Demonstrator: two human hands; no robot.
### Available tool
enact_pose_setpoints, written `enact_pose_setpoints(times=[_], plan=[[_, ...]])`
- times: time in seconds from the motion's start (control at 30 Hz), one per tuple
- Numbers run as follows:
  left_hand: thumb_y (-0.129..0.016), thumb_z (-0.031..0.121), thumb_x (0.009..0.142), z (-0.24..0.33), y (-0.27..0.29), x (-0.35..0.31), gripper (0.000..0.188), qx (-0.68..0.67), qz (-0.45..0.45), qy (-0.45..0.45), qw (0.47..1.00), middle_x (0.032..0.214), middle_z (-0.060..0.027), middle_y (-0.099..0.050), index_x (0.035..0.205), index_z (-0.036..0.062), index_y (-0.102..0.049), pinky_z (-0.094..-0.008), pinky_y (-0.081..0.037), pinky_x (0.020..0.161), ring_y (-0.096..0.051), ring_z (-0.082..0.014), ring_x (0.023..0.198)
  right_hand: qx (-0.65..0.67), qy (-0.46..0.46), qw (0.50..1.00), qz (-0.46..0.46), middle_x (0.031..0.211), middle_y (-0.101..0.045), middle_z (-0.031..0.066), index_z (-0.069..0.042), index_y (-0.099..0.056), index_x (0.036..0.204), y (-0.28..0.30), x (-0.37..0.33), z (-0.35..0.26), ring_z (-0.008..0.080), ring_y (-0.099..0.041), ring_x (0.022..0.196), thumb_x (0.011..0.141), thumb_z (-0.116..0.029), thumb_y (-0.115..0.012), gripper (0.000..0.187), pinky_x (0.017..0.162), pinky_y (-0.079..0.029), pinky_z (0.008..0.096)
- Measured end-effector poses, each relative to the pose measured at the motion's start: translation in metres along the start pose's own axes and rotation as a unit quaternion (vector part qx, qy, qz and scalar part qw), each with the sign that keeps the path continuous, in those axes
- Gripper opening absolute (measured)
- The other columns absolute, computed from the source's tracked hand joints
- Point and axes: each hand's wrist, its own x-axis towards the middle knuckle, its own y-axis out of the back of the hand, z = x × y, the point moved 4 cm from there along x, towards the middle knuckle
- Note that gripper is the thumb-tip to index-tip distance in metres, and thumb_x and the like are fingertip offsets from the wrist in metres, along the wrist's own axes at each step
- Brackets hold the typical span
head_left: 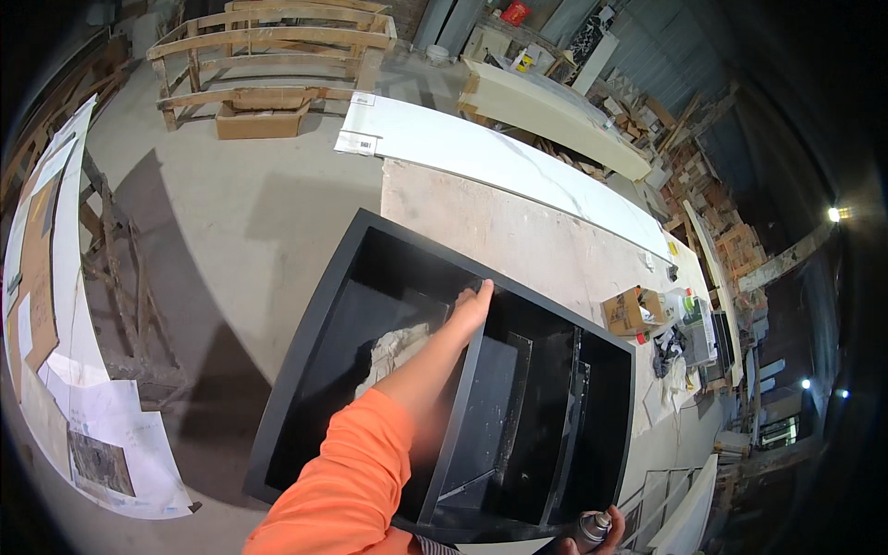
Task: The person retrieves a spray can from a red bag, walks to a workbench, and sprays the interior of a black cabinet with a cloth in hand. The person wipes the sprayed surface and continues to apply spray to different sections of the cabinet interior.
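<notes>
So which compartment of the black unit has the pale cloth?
The leftmost, widest compartment: the crumpled cloth shows there, partly behind the left forearm; none shows in the other two.

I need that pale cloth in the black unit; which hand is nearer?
Left. The left hand is beyond and right of the pale cloth, touching the black unit; the right hand is farther, holding a can by the unit's near right corner.
</notes>
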Motion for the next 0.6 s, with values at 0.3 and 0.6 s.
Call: enact_pose_setpoints(times=[0.3,0.6], plan=[[-0.045,0.026,0.102,0.023,0.021,-0.066,0.048,-0.179,0.115,-0.143,0.967,0.138,-0.0248,-0.055,0.138,-0.0051,-0.051,-0.0387,-0.034,0.114,-0.050,-0.0348,0.133,0.070,0.029,0.997,0.001,0.121,-0.058,0.0113,-0.008,-0.031,0.153,-0.013,0.021,-0.017,0.0189,-0.060,0.104,0.081,-0.002,-0.079,0.086,0.093,-0.050,0.0341],[-0.040,0.036,0.103,-0.035,0.011,-0.013,0.055,-0.039,0.054,-0.116,0.991,0.152,-0.0217,-0.042,0.147,0.0028,-0.046,-0.0390,-0.026,0.120,-0.037,-0.0338,0.144,0.057,-0.034,0.997,0.027,0.122,-0.059,0.0116,-0.008,-0.033,0.152,0.002,-0.011,-0.018,0.0188,-0.060,0.104,0.081,-0.001,-0.078,0.085,0.093,-0.050,0.0326]])
